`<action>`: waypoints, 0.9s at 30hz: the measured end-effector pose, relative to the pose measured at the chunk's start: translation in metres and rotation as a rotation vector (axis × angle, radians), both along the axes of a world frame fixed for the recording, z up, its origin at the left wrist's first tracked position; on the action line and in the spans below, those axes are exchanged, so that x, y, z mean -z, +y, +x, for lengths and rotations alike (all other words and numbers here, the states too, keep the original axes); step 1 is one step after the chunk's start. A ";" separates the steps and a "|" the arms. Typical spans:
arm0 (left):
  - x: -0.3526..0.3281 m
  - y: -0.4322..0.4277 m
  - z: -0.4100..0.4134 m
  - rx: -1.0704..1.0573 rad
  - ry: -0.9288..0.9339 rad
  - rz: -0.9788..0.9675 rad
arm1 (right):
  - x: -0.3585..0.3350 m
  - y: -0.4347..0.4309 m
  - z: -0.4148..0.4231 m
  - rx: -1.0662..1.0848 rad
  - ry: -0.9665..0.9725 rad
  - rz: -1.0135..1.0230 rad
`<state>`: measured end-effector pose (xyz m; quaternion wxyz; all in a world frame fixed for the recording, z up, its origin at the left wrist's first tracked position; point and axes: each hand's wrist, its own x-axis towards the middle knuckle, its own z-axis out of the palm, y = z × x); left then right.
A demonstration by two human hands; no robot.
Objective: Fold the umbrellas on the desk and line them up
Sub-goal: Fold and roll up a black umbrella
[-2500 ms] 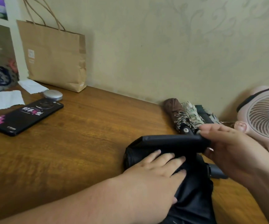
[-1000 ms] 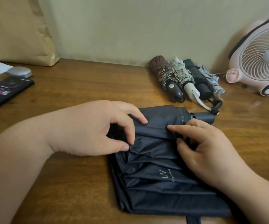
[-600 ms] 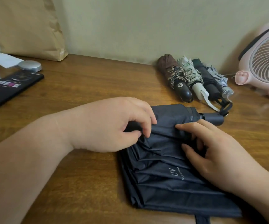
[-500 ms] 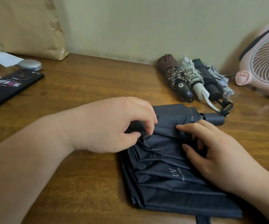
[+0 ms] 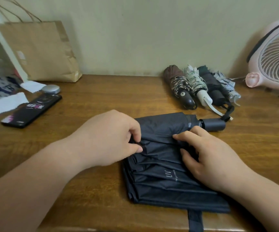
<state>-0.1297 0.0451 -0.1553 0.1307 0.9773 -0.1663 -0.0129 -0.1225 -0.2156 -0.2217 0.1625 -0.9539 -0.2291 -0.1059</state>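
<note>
Left hand (image 5: 112, 139), right hand (image 5: 209, 156) on umbrella (image 5: 158, 183)

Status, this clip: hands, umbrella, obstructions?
Left hand pinches navy umbrella; right hand presses it flat. Canopy not yet rolled. Four folded umbrellas lined up behind, none blocking.

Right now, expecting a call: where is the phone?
Head view: the phone lies left on the desk, beside the white paper, its far end by the silver disc.

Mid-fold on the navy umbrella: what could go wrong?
The left hand pinches one pleat of the navy umbrella; the others lie loose and may splay when rolled. Its strap lies at the desk edge and could get rolled inside. Its handle lies by a neighbour's wrist loop, which might snag.
</note>
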 end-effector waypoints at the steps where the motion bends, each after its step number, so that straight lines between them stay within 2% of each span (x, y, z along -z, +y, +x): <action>1: 0.002 -0.001 -0.004 -0.029 -0.017 0.014 | 0.000 0.000 0.001 0.001 0.000 -0.005; 3: 0.008 -0.002 -0.015 -0.101 -0.039 0.016 | 0.000 0.000 0.001 -0.003 0.000 -0.007; 6: 0.019 -0.004 -0.028 -0.190 -0.032 -0.096 | -0.001 0.001 0.001 0.006 0.002 -0.012; 10: 0.022 -0.014 -0.035 -0.247 0.024 -0.247 | -0.002 0.001 0.001 0.006 0.005 -0.012; 15: 0.016 -0.019 -0.036 -0.304 0.011 -0.321 | -0.002 -0.001 0.002 -0.005 0.009 0.001; 23: 0.020 -0.022 -0.037 -0.275 -0.017 -0.212 | -0.003 -0.002 0.000 0.001 0.003 0.001; 25: 0.020 -0.019 -0.038 -0.255 -0.006 -0.267 | -0.003 -0.003 0.000 0.002 0.007 0.004; 27: 0.021 -0.012 -0.040 -0.243 0.018 -0.417 | -0.004 -0.003 0.000 0.001 0.006 0.002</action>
